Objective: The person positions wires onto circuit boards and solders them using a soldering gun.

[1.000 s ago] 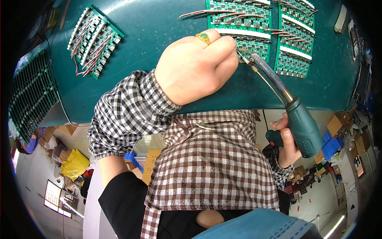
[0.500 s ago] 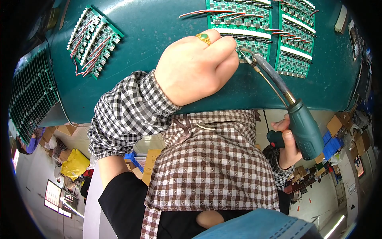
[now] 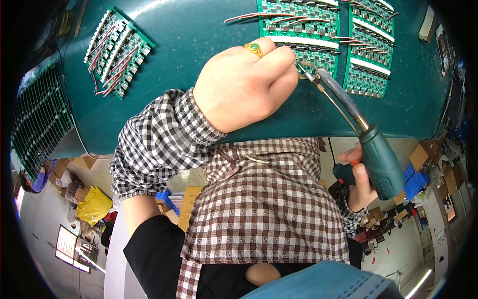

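Note:
My right hand point(image 3: 362, 187) is wrapped round the handle of a green soldering gun point(image 3: 382, 162) with a red trigger. Its bent metal tube and thin wire feed reach up and left, the tip beside my left fingers at the near edge of a green circuit board point(image 3: 314, 31). My left hand point(image 3: 244, 87), with a gold ring bearing a green stone, is closed over the board's near left corner. Its fingertips are hidden, so whatever they pinch does not show. Red, white and dark wires stick out of the board's left side, beyond that hand.
Another wired circuit board point(image 3: 371, 50) lies to the right, and a tilted board point(image 3: 119, 52) lies at the far left of the green tabletop point(image 3: 189, 30). A stack of boards point(image 3: 42, 117) stands at the left rim. Boxes and bins stand on the floor behind.
The soldering gun has shifted very slightly left and its tip sits a touch closer to my left fingers. My left hand has barely moved.

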Demonstrator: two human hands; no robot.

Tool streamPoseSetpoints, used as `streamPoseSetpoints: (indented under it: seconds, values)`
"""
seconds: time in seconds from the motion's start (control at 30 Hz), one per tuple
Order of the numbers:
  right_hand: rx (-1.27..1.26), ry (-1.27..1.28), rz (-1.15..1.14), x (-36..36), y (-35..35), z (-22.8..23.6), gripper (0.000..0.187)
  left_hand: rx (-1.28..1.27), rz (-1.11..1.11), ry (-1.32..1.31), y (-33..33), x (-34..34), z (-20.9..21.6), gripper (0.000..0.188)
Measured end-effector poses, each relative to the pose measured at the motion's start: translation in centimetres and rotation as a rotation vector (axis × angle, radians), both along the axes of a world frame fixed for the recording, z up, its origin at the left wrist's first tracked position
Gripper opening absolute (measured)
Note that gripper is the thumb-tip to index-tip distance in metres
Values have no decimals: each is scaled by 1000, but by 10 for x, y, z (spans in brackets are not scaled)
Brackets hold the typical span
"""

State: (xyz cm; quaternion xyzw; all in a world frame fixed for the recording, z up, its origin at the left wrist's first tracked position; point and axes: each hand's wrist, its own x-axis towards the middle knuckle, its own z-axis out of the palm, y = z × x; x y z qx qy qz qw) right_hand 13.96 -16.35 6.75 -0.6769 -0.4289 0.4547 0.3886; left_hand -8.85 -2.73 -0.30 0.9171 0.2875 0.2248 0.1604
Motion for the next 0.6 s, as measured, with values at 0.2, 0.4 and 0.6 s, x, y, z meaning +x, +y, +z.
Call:
streamPoseSetpoints:
  seconds: [0.2,0.4,0.6]
  values:
    - [14,12,-7,0,-1,-1,35,1,-3,2,0,0,0,28]
    - [9,20,-3,0,-1,-2,36,3,-4,4,0,0,0,28]
    - [-5,12,-11,-2,-1,0,38,-1,-6,2,0,0,1,28]
